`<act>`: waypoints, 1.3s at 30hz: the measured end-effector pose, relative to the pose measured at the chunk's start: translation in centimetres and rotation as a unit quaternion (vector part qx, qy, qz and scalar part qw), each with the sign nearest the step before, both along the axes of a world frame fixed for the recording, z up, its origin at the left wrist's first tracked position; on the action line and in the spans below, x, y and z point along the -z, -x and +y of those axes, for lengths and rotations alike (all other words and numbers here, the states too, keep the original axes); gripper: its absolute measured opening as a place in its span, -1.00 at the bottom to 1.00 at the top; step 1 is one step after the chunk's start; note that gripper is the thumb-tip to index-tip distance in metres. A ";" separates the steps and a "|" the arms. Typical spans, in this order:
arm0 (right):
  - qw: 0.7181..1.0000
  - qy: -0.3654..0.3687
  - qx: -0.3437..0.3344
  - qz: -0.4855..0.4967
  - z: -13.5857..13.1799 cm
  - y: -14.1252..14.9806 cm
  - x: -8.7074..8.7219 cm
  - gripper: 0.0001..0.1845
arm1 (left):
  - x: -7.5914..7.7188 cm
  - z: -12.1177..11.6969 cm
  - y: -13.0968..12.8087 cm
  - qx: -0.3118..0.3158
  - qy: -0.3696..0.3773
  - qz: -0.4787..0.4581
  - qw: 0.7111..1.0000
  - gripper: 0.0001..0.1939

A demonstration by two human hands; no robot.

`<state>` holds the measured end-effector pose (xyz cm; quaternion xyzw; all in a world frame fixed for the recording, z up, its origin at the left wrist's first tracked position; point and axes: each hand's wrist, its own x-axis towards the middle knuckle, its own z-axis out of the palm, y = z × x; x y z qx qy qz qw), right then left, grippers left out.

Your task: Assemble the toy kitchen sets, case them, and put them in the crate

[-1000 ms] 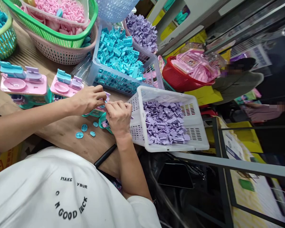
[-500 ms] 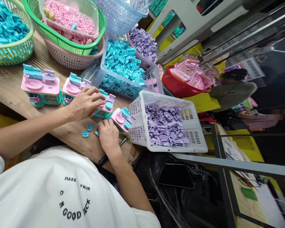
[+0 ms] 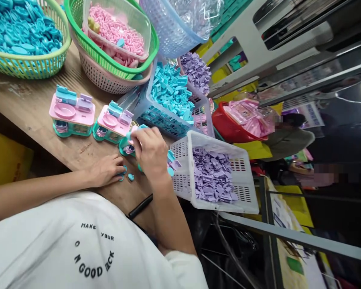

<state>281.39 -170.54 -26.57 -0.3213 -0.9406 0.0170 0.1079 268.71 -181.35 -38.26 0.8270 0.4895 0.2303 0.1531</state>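
My right hand (image 3: 153,154) is over the third toy kitchen (image 3: 126,147), thumb and fingers pinched at its top on what looks like a small blue piece, mostly hidden. My left hand (image 3: 106,170) rests low on the table, fingers bent together on a small blue oval piece (image 3: 124,169). A loose blue oval piece (image 3: 130,177) lies just right of its fingertips. Two more pink-and-teal toy kitchens, one at the far left (image 3: 73,112) and one beside it (image 3: 112,122), stand in the row. A fourth toy kitchen (image 3: 173,162) is partly hidden behind my right hand.
Baskets of blue parts (image 3: 27,66) and pink parts (image 3: 114,70) line the back. A blue crate (image 3: 171,116) and a white crate (image 3: 182,180) of purple parts stand right. A black-handled tool (image 3: 140,206) lies near the table edge. Another person (image 3: 291,136) sits beyond.
My left hand has come down from the third toy kitchen to the blue oval pieces. My right hand has risen from the table to that kitchen. The view has shifted.
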 end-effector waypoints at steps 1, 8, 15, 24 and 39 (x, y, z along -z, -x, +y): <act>1.000 -0.001 -0.004 -0.013 1.0 1.2 -0.2 -0.75 | 0.0 0.3 0.0 0.001 0.004 0.001 1.000 -0.81; 0.990 0.014 -0.038 -0.132 4.2 4.5 0.6 -0.76 | 0.3 0.5 1.8 -0.017 -0.008 -0.013 1.000 -0.79; 0.990 -0.002 -0.092 -0.108 5.1 4.2 1.4 -0.72 | 0.4 1.1 3.5 -0.024 0.021 -0.029 0.999 -0.72; 0.996 0.000 -0.003 -0.086 3.8 4.6 2.9 -0.70 | -0.3 2.0 2.5 -0.053 0.058 0.015 0.997 -0.78; 0.976 0.098 -0.102 0.164 -3.6 -3.2 5.3 -0.68 | -3.3 1.5 2.3 -0.251 0.278 -0.519 0.769 -0.66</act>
